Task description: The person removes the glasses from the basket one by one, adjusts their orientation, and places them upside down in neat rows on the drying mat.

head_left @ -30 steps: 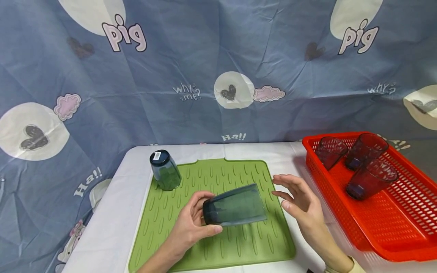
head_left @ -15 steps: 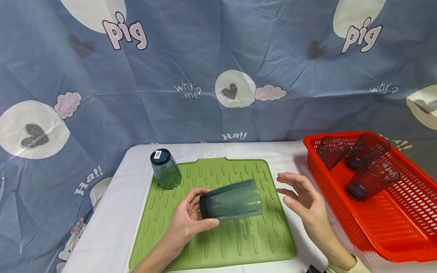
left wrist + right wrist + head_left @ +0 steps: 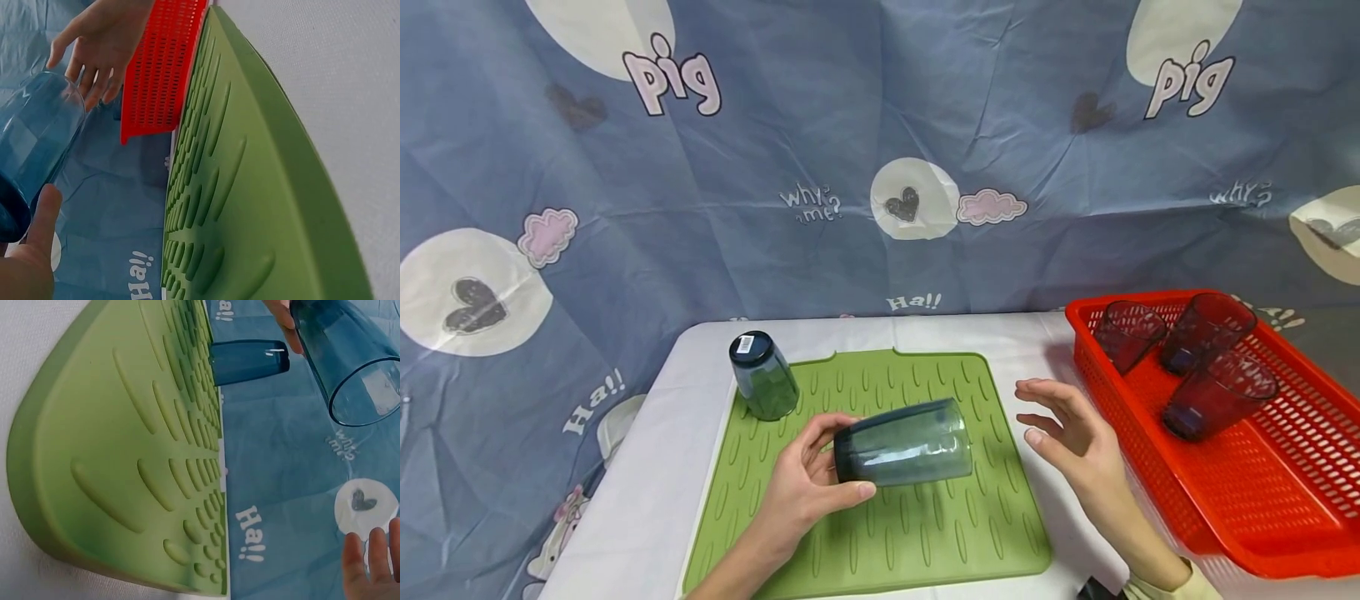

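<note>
A blue-tinted drinking glass lies nearly level in the air above the green ridged mat. My left hand grips it around the base end, thumb along the near side, and its rim points right. In the right wrist view the rim of this glass faces the camera. To the right, apart from the rim, my right hand hovers with fingers loosely bent and nothing in it. Another blue glass stands upside down on the mat's far left corner, a white label on its base.
On the right sits a red plastic basket with perforated walls. Inside it three glasses lean at its far end, one of them a tilted glass. A white cloth covers the table, and a blue printed curtain hangs behind.
My left hand has drawn the held glass slightly left, and the glass has tilted a little. My right hand has moved slightly right, away from the rim.
</note>
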{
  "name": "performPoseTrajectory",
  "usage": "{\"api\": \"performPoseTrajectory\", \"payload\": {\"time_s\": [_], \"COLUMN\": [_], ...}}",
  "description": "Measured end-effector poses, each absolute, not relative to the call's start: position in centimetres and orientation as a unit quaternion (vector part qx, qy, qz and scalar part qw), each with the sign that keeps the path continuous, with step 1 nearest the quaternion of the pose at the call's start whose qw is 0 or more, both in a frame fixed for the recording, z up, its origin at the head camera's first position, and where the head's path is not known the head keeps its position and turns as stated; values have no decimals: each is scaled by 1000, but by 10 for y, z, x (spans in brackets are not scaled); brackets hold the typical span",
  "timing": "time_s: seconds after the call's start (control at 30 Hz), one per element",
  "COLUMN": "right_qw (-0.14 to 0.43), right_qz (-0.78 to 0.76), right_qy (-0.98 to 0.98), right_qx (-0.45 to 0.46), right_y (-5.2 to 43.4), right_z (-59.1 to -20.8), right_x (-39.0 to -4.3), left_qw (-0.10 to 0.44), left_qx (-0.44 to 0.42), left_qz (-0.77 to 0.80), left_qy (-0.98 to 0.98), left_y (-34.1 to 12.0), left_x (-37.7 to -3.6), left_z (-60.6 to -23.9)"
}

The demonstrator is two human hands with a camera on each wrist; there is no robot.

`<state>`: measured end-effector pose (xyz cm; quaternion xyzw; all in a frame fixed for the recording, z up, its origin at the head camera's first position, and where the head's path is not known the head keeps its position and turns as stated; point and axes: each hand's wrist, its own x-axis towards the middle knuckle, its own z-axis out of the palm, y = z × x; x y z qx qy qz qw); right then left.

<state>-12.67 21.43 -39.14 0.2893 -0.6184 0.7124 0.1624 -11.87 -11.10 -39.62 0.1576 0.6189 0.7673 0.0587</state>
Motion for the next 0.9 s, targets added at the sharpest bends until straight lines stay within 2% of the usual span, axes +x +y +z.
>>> {"api": "performPoseTrajectory", "payload": {"time_s": [0.5,0.9], "right_qw": [153,145], "right_qz": [700,694], "right_qy": [-643,-660], "right_qx": [271,248], "right_y": [217,220], "right_z": [-394,-394], "right_x": [-127,-128], "left_qw": [55,42], "left_qx": [112,137], "left_qz": [773,783], "left_qy": [622,605], "left_y": [-112,-114], "left_x": [-120,-121], "left_z": [-392,-394]}}
